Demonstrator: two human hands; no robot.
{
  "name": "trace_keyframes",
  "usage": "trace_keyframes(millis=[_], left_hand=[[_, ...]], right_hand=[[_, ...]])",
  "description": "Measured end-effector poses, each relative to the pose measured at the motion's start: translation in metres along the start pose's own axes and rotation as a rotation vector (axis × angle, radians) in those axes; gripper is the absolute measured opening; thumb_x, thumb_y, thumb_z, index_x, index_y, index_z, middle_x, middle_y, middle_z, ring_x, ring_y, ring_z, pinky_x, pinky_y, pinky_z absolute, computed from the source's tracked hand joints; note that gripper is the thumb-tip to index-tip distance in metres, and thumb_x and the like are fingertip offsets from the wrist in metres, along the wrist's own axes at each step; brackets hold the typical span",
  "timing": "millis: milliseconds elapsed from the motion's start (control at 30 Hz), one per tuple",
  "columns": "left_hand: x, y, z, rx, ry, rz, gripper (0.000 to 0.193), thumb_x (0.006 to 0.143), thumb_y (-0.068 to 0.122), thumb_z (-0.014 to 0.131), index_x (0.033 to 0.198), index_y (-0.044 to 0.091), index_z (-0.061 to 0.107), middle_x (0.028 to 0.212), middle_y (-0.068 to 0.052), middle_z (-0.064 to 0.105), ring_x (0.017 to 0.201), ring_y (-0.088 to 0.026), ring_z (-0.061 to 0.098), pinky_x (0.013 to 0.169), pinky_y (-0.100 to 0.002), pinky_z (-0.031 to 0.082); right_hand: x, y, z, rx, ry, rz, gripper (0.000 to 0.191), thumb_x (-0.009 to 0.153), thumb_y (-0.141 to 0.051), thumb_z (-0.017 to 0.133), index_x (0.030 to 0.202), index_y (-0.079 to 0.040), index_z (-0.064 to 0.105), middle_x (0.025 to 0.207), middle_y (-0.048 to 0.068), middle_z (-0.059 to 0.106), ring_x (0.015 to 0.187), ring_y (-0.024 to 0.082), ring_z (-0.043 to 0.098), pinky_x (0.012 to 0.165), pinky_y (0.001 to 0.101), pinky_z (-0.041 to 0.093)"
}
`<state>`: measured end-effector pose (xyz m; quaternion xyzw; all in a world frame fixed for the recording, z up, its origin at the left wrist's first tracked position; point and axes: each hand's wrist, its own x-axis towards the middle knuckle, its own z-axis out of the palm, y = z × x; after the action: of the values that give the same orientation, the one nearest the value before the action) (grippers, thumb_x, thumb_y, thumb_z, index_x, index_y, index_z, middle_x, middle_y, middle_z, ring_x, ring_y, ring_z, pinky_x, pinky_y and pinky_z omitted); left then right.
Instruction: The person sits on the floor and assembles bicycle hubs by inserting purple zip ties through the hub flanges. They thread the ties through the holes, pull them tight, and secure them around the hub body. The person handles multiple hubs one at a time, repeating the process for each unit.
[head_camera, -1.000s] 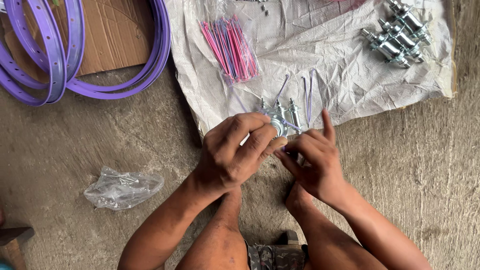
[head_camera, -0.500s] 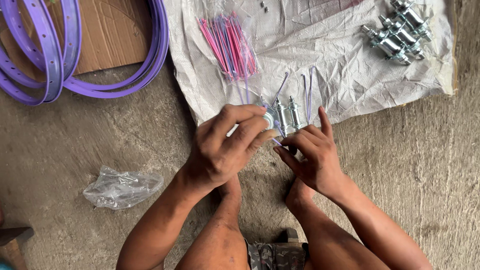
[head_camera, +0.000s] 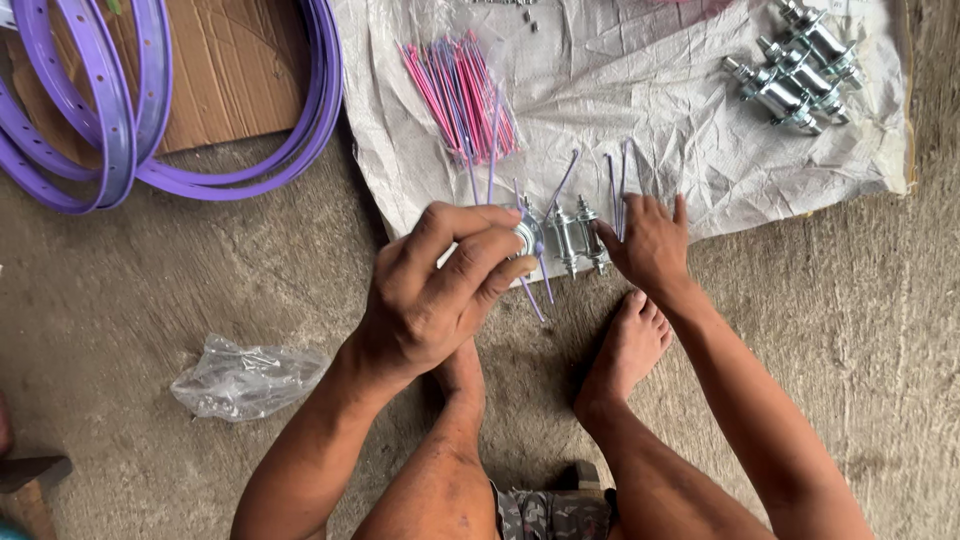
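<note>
Gripping a silver wheel hub (head_camera: 540, 238) by one end, the left hand (head_camera: 430, 295) has its fingers curled tight around the flange, with purple spokes (head_camera: 545, 200) fanning out of it — a moment ago both hands were bunched together over this same part, and now they have come apart. The right hand (head_camera: 650, 245) has moved off to the right and lies flat, fingers spread and holding nothing, its fingertips just beside a few loose purple spokes (head_camera: 618, 185) on the crumpled white sheet (head_camera: 650, 110). The hub sits at the sheet's near edge, just above the person's bare foot (head_camera: 625, 350); its left end is hidden under the left hand's fingers, so how the spokes seat there cannot be told. A bundle of pink and purple spokes (head_camera: 462, 95) lies farther back on the sheet, and more silver hubs (head_camera: 795, 65) sit at the top right, partly cut off by the frame. Purple rims (head_camera: 150, 120) on brown cardboard (head_camera: 230, 85) run out of view at the upper left. A crumpled clear plastic bag (head_camera: 245, 375) lies on the bare concrete floor (head_camera: 870, 330) — open ground stretches to either side of the arms.
</note>
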<state>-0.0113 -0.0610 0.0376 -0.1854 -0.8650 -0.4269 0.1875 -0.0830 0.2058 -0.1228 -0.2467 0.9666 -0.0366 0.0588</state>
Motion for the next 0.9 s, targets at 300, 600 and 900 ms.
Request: trace_keyframes(millis=[300, 600, 900], left_hand=[[0.007, 0.005, -0.003, 0.141, -0.037, 0.058, 0.025, 0.095, 0.016, 0.085, 0.111, 0.005, 0.069, 0.109, -0.005, 0.064, 0.099, -0.021, 0.071, 0.079, -0.036, 0.061], [0.007, 0.009, -0.011, 0.282, -0.092, 0.089, 0.026, 0.094, 0.019, 0.086, 0.111, 0.005, 0.071, 0.104, -0.003, 0.072, 0.081, -0.015, 0.065, 0.059, -0.032, 0.041], [0.004, 0.009, -0.008, 0.172, -0.087, 0.039, 0.029, 0.093, 0.009, 0.085, 0.115, 0.001, 0.067, 0.107, -0.009, 0.067, 0.093, -0.02, 0.072, 0.071, -0.033, 0.061]], right_hand=[[0.003, 0.0, -0.006, 0.104, -0.11, 0.183, 0.026, 0.104, -0.033, 0.064, 0.098, -0.008, 0.064, 0.091, 0.011, 0.072, 0.093, 0.033, 0.07, 0.12, 0.0624, 0.022], [-0.009, 0.017, -0.005, 0.366, -0.222, 0.239, 0.019, 0.099, -0.027, 0.066, 0.1, -0.009, 0.074, 0.091, 0.01, 0.078, 0.079, 0.031, 0.073, 0.111, 0.0482, 0.047], [-0.034, 0.019, -0.044, 1.217, -0.32, 0.456, 0.027, 0.097, -0.01, 0.062, 0.124, -0.01, 0.063, 0.101, 0.012, 0.076, 0.091, 0.019, 0.073, 0.083, 0.0332, 0.063]])
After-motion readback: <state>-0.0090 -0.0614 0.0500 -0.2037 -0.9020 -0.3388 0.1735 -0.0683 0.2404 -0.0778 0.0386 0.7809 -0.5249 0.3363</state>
